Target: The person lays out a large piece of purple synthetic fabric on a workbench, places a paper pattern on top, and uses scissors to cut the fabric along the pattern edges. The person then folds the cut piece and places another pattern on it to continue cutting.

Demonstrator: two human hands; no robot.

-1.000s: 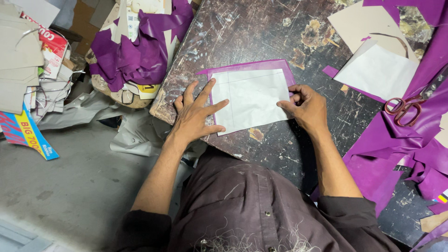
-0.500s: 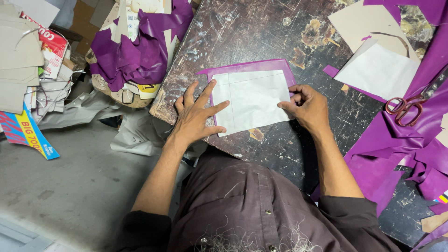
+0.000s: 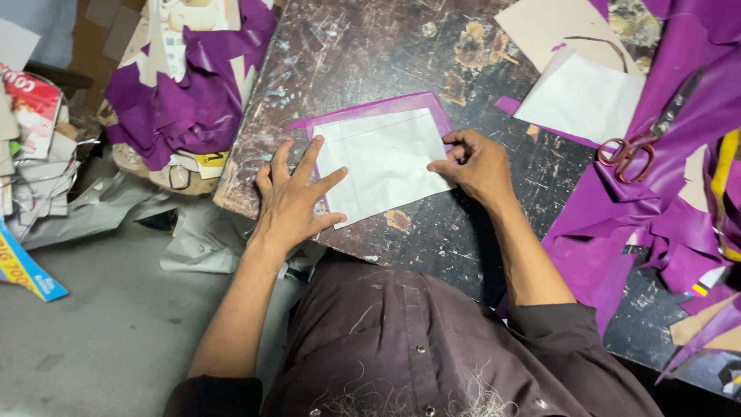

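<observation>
A white rectangular card (image 3: 386,158) lies on a slightly larger purple sheet (image 3: 432,102) on the dark, scratched table (image 3: 370,54). My left hand (image 3: 292,199) rests flat with fingers spread on the card's left edge. My right hand (image 3: 477,161) has its fingers curled at the card's right edge, where the purple border shows, pressing or pinching it. Neither hand lifts anything off the table.
Orange-handled scissors (image 3: 629,150) lie on purple sheeting (image 3: 687,131) at the right. Another white sheet (image 3: 579,96) and beige card (image 3: 552,23) sit at the back. A heap of purple scraps (image 3: 181,108) and paper stacks (image 3: 35,139) lie on the floor left.
</observation>
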